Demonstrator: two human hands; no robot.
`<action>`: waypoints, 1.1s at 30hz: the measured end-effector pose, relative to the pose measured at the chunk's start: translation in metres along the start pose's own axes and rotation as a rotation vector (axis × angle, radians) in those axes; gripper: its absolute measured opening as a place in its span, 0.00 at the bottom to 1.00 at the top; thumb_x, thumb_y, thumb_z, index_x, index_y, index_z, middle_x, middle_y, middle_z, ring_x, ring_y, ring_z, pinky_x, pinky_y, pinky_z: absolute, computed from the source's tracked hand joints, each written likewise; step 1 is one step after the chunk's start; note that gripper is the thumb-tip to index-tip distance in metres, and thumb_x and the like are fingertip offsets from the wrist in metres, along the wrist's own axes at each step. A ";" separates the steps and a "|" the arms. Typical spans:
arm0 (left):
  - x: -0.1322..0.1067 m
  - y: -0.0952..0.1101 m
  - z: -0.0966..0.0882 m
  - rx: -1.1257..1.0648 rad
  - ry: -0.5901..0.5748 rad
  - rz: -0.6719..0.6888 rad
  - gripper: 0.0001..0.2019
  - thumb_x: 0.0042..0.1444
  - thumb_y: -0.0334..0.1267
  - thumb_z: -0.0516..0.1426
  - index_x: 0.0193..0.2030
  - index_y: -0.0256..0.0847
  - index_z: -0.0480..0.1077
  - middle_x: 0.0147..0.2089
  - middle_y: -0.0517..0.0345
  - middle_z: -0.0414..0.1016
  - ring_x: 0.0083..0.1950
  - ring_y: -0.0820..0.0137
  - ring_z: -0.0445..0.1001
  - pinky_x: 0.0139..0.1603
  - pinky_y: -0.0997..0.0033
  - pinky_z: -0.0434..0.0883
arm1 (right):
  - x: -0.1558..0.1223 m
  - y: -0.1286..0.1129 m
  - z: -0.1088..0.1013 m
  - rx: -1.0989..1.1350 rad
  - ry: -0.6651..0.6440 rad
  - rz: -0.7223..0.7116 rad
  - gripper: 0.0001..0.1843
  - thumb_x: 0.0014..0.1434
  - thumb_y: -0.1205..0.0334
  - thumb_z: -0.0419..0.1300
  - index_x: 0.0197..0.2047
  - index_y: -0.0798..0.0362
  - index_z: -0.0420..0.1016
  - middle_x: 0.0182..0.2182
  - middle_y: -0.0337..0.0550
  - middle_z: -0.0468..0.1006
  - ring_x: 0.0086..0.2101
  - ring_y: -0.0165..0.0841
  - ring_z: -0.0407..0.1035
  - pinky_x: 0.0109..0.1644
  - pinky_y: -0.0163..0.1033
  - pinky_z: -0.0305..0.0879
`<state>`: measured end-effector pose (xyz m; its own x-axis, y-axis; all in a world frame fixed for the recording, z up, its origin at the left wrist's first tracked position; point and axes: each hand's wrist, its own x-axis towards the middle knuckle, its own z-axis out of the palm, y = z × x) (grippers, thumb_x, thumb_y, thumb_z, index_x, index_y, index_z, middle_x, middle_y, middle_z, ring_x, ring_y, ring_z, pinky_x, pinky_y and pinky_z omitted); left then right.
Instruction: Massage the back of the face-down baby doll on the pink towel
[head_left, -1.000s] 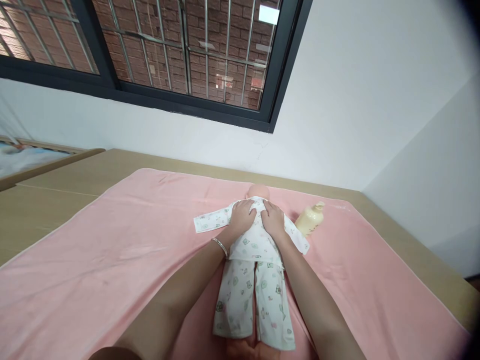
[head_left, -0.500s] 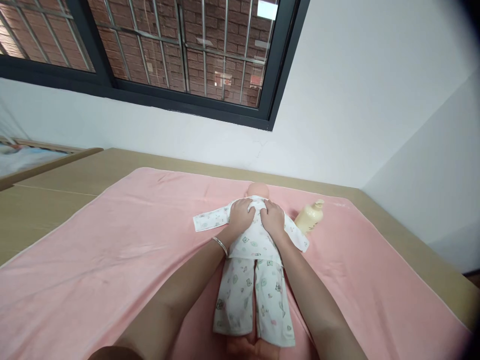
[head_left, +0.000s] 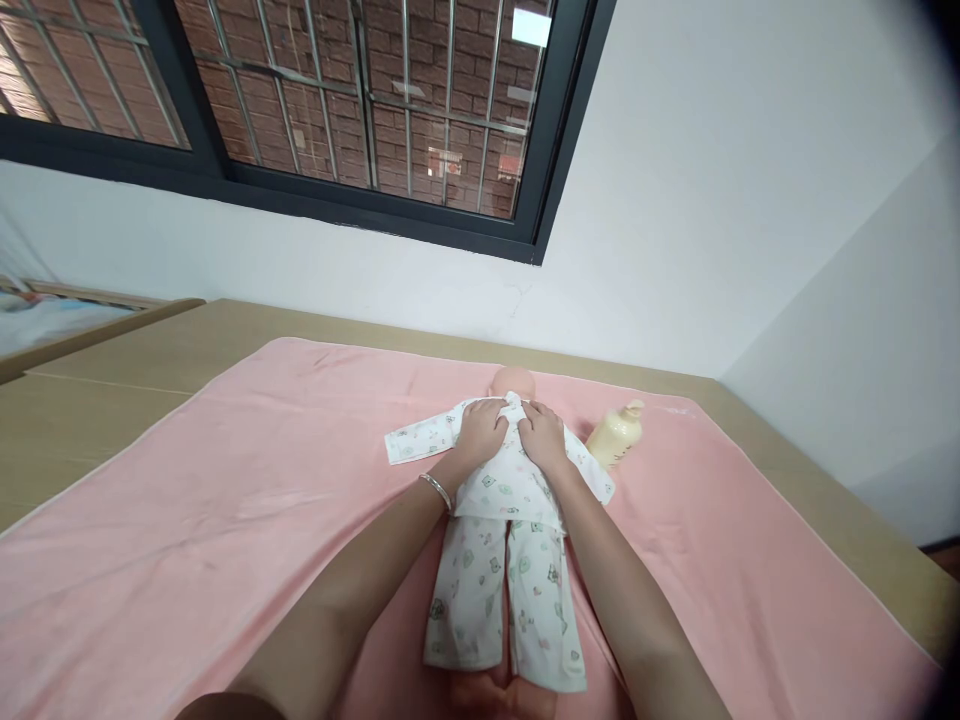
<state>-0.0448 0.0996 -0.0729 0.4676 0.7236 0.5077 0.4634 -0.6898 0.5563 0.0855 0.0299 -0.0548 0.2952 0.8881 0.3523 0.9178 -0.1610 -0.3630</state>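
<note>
A baby doll [head_left: 501, 490] in a white printed long-sleeved top and matching trousers lies stretched out on a pink blanket [head_left: 315, 450]. Its bald head [head_left: 513, 382] points towards the wall, and no face shows. My left hand [head_left: 481, 432], with a silver bangle on the wrist, rests flat on the upper torso near one shoulder. On the other shoulder lies my right hand [head_left: 541, 436], palm down, thumb pointing inward. Between both hands the fabric at the neck is slightly bunched. A pale yellow pump bottle [head_left: 616, 434] lies tilted beside the doll's right-hand sleeve.
The blanket covers a wooden surface [head_left: 847, 500] with its edges showing. Behind it are a white wall [head_left: 660, 200] and a dark-framed window [head_left: 375, 205] with metal bars. A wooden-railed bed [head_left: 67, 325] stands at the far left.
The top's fabric at the neck is more bunched between my hands than before. Both hands stay on the doll's shoulders, and the view has shifted very slightly.
</note>
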 end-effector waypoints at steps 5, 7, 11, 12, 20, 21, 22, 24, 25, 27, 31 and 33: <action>-0.001 0.001 0.000 -0.013 0.050 -0.004 0.14 0.57 0.30 0.51 0.46 0.42 0.73 0.48 0.54 0.78 0.54 0.61 0.72 0.59 0.57 0.64 | 0.000 0.001 0.003 0.025 0.088 -0.041 0.20 0.59 0.67 0.48 0.48 0.51 0.78 0.46 0.45 0.79 0.48 0.39 0.69 0.56 0.39 0.57; -0.002 0.001 0.000 -0.010 0.069 0.005 0.12 0.56 0.30 0.52 0.43 0.42 0.73 0.46 0.54 0.78 0.53 0.61 0.72 0.58 0.57 0.65 | -0.001 0.002 0.005 0.045 0.112 -0.078 0.18 0.58 0.67 0.48 0.42 0.52 0.79 0.41 0.45 0.80 0.44 0.38 0.70 0.52 0.38 0.58; -0.004 0.001 0.001 0.031 0.113 0.023 0.07 0.56 0.30 0.53 0.37 0.41 0.72 0.41 0.54 0.78 0.49 0.61 0.72 0.53 0.60 0.66 | -0.007 -0.001 0.005 0.101 0.178 -0.083 0.16 0.58 0.66 0.49 0.40 0.53 0.78 0.39 0.45 0.81 0.41 0.36 0.71 0.48 0.35 0.60; -0.004 0.002 0.001 0.049 0.126 0.024 0.06 0.57 0.31 0.54 0.36 0.41 0.72 0.40 0.53 0.77 0.48 0.61 0.72 0.52 0.60 0.66 | -0.009 -0.002 0.004 0.107 0.194 -0.064 0.16 0.59 0.66 0.49 0.41 0.53 0.78 0.39 0.45 0.81 0.41 0.36 0.71 0.47 0.34 0.60; -0.007 0.007 -0.002 0.111 0.148 -0.027 0.06 0.58 0.33 0.54 0.37 0.41 0.72 0.41 0.52 0.77 0.49 0.60 0.72 0.53 0.60 0.66 | -0.016 -0.012 -0.001 0.015 0.211 0.102 0.17 0.61 0.60 0.50 0.43 0.51 0.80 0.40 0.45 0.82 0.42 0.38 0.73 0.46 0.36 0.61; -0.006 0.006 -0.002 0.105 0.135 -0.036 0.07 0.58 0.33 0.53 0.39 0.41 0.73 0.42 0.52 0.78 0.50 0.60 0.72 0.53 0.60 0.66 | -0.015 -0.012 -0.002 0.017 0.201 0.104 0.18 0.61 0.60 0.50 0.45 0.51 0.80 0.42 0.46 0.82 0.43 0.39 0.73 0.48 0.37 0.62; -0.006 0.005 -0.002 0.098 0.119 -0.045 0.08 0.59 0.33 0.53 0.41 0.41 0.73 0.44 0.52 0.78 0.51 0.60 0.72 0.55 0.60 0.66 | -0.014 -0.012 -0.004 0.024 0.183 0.100 0.19 0.61 0.61 0.50 0.47 0.51 0.79 0.43 0.46 0.82 0.45 0.39 0.73 0.49 0.37 0.62; -0.004 0.003 -0.002 0.082 0.089 -0.058 0.11 0.59 0.34 0.52 0.45 0.40 0.73 0.48 0.51 0.78 0.54 0.60 0.72 0.58 0.59 0.65 | -0.011 -0.012 -0.009 0.048 0.147 0.074 0.21 0.60 0.61 0.51 0.51 0.52 0.78 0.49 0.48 0.80 0.50 0.40 0.71 0.54 0.38 0.62; -0.004 0.002 -0.001 0.075 0.075 -0.060 0.12 0.59 0.34 0.52 0.46 0.40 0.73 0.50 0.51 0.78 0.55 0.60 0.72 0.59 0.58 0.65 | -0.010 -0.012 -0.013 0.059 0.145 0.056 0.22 0.60 0.62 0.51 0.54 0.53 0.77 0.52 0.49 0.78 0.53 0.41 0.70 0.57 0.39 0.61; -0.003 0.000 0.000 0.064 0.057 -0.061 0.13 0.60 0.35 0.52 0.49 0.40 0.73 0.53 0.50 0.77 0.57 0.59 0.71 0.61 0.58 0.64 | -0.008 -0.013 -0.019 0.077 0.184 0.025 0.25 0.60 0.62 0.51 0.59 0.56 0.73 0.59 0.52 0.72 0.59 0.42 0.64 0.63 0.42 0.57; -0.002 -0.003 0.002 0.058 0.060 -0.080 0.15 0.60 0.35 0.52 0.51 0.39 0.73 0.55 0.48 0.76 0.59 0.58 0.70 0.64 0.56 0.62 | -0.010 -0.020 -0.022 0.080 0.257 -0.005 0.29 0.61 0.64 0.48 0.65 0.61 0.65 0.67 0.55 0.61 0.65 0.42 0.55 0.69 0.46 0.49; -0.002 -0.004 0.003 0.049 0.070 -0.089 0.16 0.60 0.35 0.51 0.51 0.38 0.73 0.56 0.47 0.75 0.60 0.58 0.69 0.64 0.56 0.62 | -0.011 -0.024 -0.018 0.052 0.177 -0.022 0.29 0.62 0.64 0.48 0.65 0.60 0.64 0.66 0.56 0.62 0.66 0.43 0.54 0.69 0.49 0.48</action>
<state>-0.0452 0.1005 -0.0780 0.3701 0.7811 0.5029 0.5377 -0.6215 0.5697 0.0653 0.0161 -0.0350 0.3213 0.8008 0.5054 0.9110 -0.1157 -0.3958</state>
